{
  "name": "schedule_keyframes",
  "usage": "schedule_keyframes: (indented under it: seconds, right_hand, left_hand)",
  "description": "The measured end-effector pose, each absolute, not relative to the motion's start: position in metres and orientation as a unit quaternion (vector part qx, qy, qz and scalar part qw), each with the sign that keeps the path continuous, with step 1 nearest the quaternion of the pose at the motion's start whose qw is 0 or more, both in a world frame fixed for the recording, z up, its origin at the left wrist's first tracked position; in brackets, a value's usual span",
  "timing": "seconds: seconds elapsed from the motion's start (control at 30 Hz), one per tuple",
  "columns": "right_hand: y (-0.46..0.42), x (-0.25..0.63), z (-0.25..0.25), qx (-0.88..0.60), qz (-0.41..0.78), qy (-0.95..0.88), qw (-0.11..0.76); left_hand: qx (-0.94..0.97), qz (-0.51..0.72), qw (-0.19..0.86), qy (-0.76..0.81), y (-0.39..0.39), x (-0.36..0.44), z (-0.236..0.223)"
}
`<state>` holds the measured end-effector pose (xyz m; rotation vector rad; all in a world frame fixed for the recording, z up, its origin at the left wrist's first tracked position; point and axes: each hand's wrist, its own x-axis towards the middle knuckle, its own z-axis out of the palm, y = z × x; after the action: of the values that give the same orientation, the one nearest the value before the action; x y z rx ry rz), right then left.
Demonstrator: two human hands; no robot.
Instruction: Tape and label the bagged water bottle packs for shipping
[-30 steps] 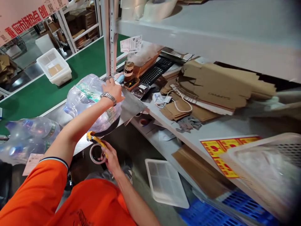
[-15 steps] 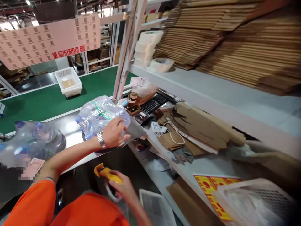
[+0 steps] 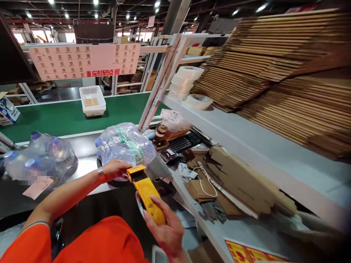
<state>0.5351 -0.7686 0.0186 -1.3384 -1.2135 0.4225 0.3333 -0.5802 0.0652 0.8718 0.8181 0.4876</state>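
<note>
My right hand (image 3: 167,228) is wrapped around the yellow tape dispenser (image 3: 149,197), tilted with its head up and to the left. Part of a tape roll shows at the dispenser's lower side. At the dispenser's head is my left hand (image 3: 117,170), its fingers drawn together at the front edge; what they pinch, if anything, is too small to make out. Just behind that hand sits a pack of plastic-wrapped bottles (image 3: 123,144) with a green band. Another wrapped bottle pack (image 3: 44,157) with a pink label (image 3: 37,188) lies further left.
A green conveyor belt (image 3: 49,118) runs behind, carrying a white basket (image 3: 93,102). Right, a metal shelf (image 3: 246,133) holds tape rolls (image 3: 199,101) and stacked flat cartons (image 3: 287,65). Beneath it are a keyboard (image 3: 186,141) and loose cardboard (image 3: 246,182).
My right hand has raised the tape dispenser toward the bottle pack. My left hand has left the wrapped pack, and its spread fingers have closed by the dispenser's head. The view has tilted up.
</note>
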Motion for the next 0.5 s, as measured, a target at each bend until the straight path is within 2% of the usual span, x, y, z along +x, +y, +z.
schedule_keyframes:
  seconds: [0.17,0.33,0.43,0.5]
  right_hand:
    - [-0.726,0.536,0.023,-0.516,0.224,-0.553,0.615]
    - [-0.699,0.551,0.027,-0.494,0.23,-0.561,0.623]
    - [-0.715,0.585,0.013,-0.529,0.174,-0.579,0.595]
    - [-0.741,0.609,-0.004,-0.574,0.146,-0.575,0.565]
  left_hand:
    - [0.437,0.246,0.737,0.453,-0.557,0.339,0.065]
    - [0.616,0.318,0.481,0.537,-0.489,0.327,0.092]
    - [0.652,0.375,0.313,0.58,-0.414,0.301,0.125]
    - [0.669,0.371,0.258,0.589,-0.358,0.283,0.143]
